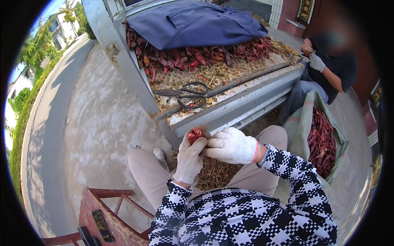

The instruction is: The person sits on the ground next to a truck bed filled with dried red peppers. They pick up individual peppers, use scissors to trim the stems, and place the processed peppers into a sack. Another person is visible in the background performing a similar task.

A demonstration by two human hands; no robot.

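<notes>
White-gloved left hand (189, 158) and right hand (230, 144) pressed together, fingertips pinching one red chili (195, 134) between the knees, just below the metal cart edge (230, 107). Beneath: heap of chili stems and seeds (215, 173). Right: open sack of red chilies (322, 141), close beside the knee. Left: bare pavement (94, 135). Beyond the edge: black scissors (186, 94), dried chili pile (197, 55), blue cloth (193, 22). Far right: seated co-worker's gloved hand (316, 62).

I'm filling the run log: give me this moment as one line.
left hand: holds red chili | right hand: pinches same chili | scissors: untouched on metal bed | sack of chilies: at right
</notes>
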